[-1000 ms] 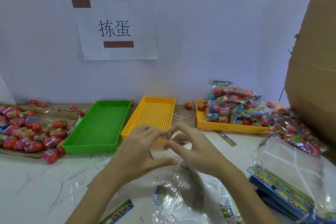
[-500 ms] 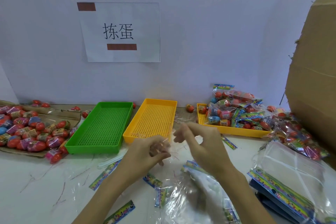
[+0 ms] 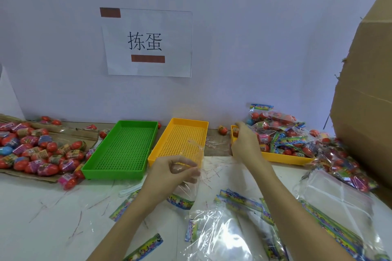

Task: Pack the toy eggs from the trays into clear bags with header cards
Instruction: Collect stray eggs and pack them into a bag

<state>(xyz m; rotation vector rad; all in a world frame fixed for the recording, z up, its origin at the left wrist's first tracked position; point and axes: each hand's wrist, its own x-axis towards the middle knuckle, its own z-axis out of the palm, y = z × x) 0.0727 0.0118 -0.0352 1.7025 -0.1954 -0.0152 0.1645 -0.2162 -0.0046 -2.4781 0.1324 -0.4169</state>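
Left hand (image 3: 171, 172) pinches an empty clear bag (image 3: 189, 162) by its film, thumb and fingers curled on it; open mouth points up in front of the middle yellow tray (image 3: 180, 140), printed header card (image 3: 180, 202) hangs at the bottom just over the table (image 3: 42, 218). Right hand (image 3: 246, 144) is out at the near left corner of the right yellow tray (image 3: 282, 158), fingers curled at a toy egg (image 3: 235, 131) there; can't tell if it actually has the egg or is only touching it. That tray is mostly heaped with filled bags (image 3: 280, 131), more spilling off to the right. Loose eggs: big pile on cardboard (image 3: 31, 146) far left, one stray (image 3: 222, 129) between the two yellow trays. Green tray (image 3: 123, 148) and middle yellow tray hold no eggs. Spare bags (image 3: 244, 207) lie flat near the forearms, a stack (image 3: 335, 197) far right. Handling guess: film is thin, limp, slick, so the mouth will collapse unless held near the lip; card end is the stiffest place to hold. Eggs look hard, smooth, light, likely to roll, so wrap fingers around the middle, not the tips
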